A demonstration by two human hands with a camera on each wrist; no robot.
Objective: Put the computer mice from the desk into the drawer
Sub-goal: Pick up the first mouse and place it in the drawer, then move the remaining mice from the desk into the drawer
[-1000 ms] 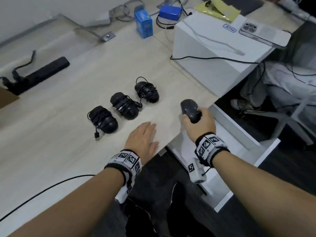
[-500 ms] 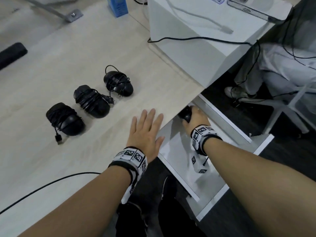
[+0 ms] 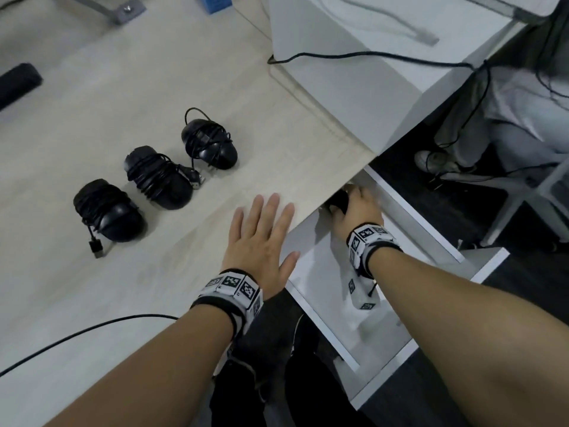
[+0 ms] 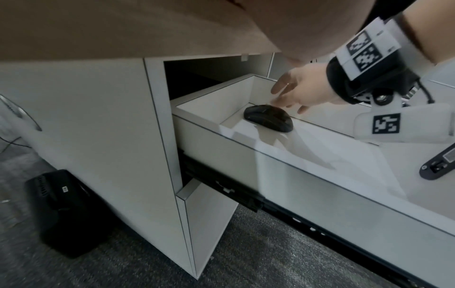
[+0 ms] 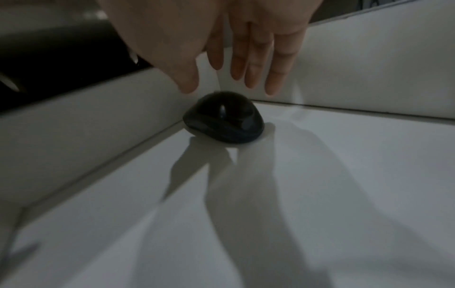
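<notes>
Three black mice with cables wound round them lie in a row on the desk: one nearest [image 3: 109, 211], one in the middle [image 3: 158, 177], one farthest [image 3: 209, 143]. A fourth black mouse [image 5: 224, 117] [image 4: 268, 117] sits on the floor of the open white drawer [image 3: 412, 215], in its back corner. My right hand [image 5: 229, 83] [image 4: 288, 101] [image 3: 354, 204] hovers just above it with fingers straight and holds nothing. My left hand [image 3: 264, 229] lies flat on the desk near the front edge, right of the mice.
A white box [image 3: 338, 72] stands on the desk behind the drawer, with a black cable running over it. A black device [image 4: 440, 163] lies further forward in the drawer. Another person's legs and shoe [image 3: 431, 158] are to the right. A cable [image 3: 92, 331] crosses the near desk.
My right hand carried the mouse from above the desk edge down into the drawer, set it in the corner and let go. My left hand stayed flat on the desk.
</notes>
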